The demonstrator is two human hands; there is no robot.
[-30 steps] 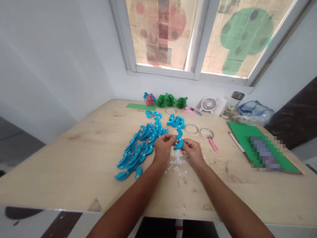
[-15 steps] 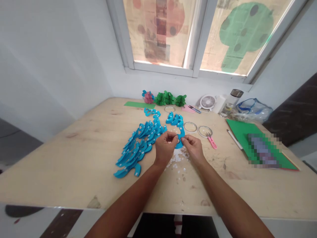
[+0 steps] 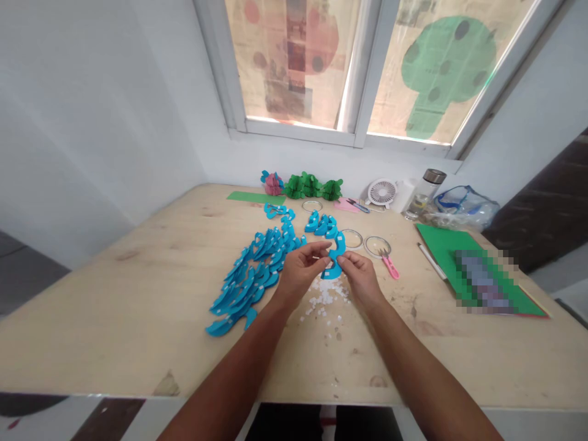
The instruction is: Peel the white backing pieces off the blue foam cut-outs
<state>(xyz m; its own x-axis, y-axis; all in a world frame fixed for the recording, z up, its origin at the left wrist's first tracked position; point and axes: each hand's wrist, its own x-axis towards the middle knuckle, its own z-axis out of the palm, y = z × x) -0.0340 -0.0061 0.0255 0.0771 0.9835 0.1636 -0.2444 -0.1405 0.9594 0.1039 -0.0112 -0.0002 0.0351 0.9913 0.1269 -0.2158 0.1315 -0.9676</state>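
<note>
A curved blue paper cutout (image 3: 340, 243) with small white squares on it is held up between my two hands, over the middle of the table. My right hand (image 3: 362, 274) pinches its right edge between thumb and fingers. At the left edge, the thumb of my left hand (image 3: 301, 269) presses on the paper, with the index finger raised a little above; the other fingers are partly hidden. Small white paper bits (image 3: 327, 294) lie scattered below. To the left spreads a pile of similar blue cutouts (image 3: 250, 269), and several more blue cutouts (image 3: 321, 224) lie just beyond my hands.
Tape rolls (image 3: 377, 237) and pink-handled snips (image 3: 390, 264) lie to the right. Farther right are a white pen (image 3: 432, 260) and green sheets (image 3: 443, 242). Along the back stand green paper shapes (image 3: 310, 185), a small fan (image 3: 382, 193) and a bottle (image 3: 425, 190).
The blue cutout has tilted more upright between my hands. My left index finger has lifted and parted from the thumb. The view has shifted slightly.
</note>
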